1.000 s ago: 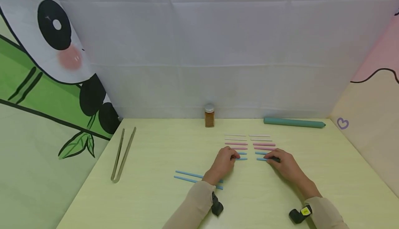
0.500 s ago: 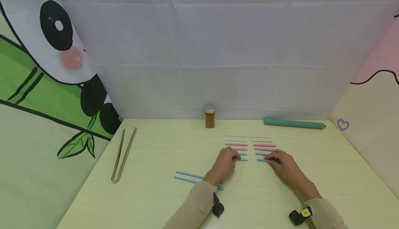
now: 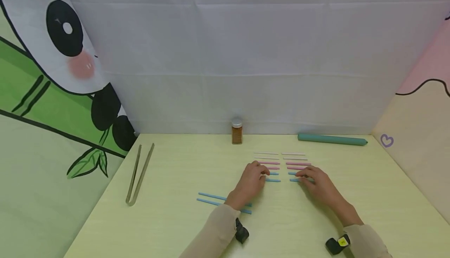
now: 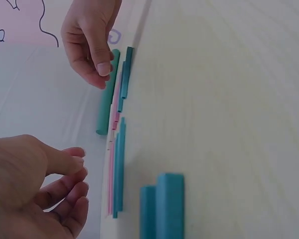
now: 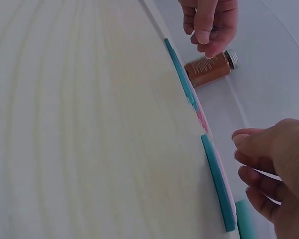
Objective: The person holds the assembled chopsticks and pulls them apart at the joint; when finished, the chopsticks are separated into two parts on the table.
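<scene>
Short sticks lie in two side-by-side columns on the table, with white ones [image 3: 266, 153] at the back, pink ones [image 3: 298, 163] in the middle and blue ones [image 3: 274, 180] in front. My left hand [image 3: 249, 183] hovers over the left column, fingers loosely bent, hiding part of its blue and pink sticks. In the left wrist view nothing is between its thumb and fingertips. Over the right column's blue sticks [image 4: 125, 82] is my right hand [image 3: 320, 187], also loosely bent and holding nothing. Two longer blue sticks [image 3: 210, 195] lie partly under my left forearm.
Metal tongs [image 3: 140, 178] lie at the left. At the back edge stands a small jar [image 3: 237, 134] of brown contents with a silver lid. A green cylinder [image 3: 332, 139] lies at the back right, before the white rear wall [image 3: 225, 55].
Both hands have let go of the front blue sticks and lifted slightly, fingers parting. The left hand has shifted a little left. The sticks stay in their columns.
</scene>
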Demonstrator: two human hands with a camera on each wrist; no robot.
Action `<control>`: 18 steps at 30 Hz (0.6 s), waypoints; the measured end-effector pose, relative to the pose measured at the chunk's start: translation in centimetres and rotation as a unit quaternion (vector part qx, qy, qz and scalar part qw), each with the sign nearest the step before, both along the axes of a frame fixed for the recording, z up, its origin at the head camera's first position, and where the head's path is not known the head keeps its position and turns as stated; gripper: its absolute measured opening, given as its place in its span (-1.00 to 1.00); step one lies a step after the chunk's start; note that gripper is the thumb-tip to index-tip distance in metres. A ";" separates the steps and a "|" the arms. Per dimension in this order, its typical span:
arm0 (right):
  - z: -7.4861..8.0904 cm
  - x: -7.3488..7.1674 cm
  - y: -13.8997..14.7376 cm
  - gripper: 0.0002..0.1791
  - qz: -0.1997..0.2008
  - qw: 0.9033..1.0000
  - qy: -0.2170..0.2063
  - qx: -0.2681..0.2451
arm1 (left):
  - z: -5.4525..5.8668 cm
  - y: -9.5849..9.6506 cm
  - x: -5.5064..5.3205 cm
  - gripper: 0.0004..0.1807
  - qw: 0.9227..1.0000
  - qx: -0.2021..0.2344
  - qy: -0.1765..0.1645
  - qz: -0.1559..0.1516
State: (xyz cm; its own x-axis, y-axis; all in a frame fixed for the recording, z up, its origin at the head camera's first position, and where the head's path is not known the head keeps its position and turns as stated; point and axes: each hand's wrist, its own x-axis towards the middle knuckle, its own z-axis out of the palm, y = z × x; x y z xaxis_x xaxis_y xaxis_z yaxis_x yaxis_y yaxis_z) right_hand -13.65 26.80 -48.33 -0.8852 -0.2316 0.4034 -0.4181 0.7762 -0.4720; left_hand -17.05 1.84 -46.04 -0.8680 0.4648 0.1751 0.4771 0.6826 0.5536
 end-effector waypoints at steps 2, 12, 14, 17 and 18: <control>0.5 0.1 -0.6 -0.82 0.012 1.000 0.001 -0.002 | 0.6 -0.8 -0.1 -0.84 1.000 0.013 -0.010 0.003; 1.1 0.3 -3.9 -0.78 0.057 0.997 -0.037 -0.028 | 1.9 -6.5 -0.3 -0.86 0.999 0.035 0.011 0.003; 0.9 0.3 -4.6 -0.76 0.062 0.997 -0.037 -0.031 | 1.8 -7.7 -0.4 -0.86 0.999 0.038 0.006 0.005; 0.6 0.2 -5.7 -0.74 0.075 0.996 -0.033 -0.045 | 1.7 -9.7 -0.3 -0.84 0.999 0.046 -0.004 0.003; 0.6 0.2 -6.2 -0.74 0.078 0.995 -0.032 -0.048 | 1.6 -10.4 -0.3 -0.84 0.999 0.046 -0.010 0.005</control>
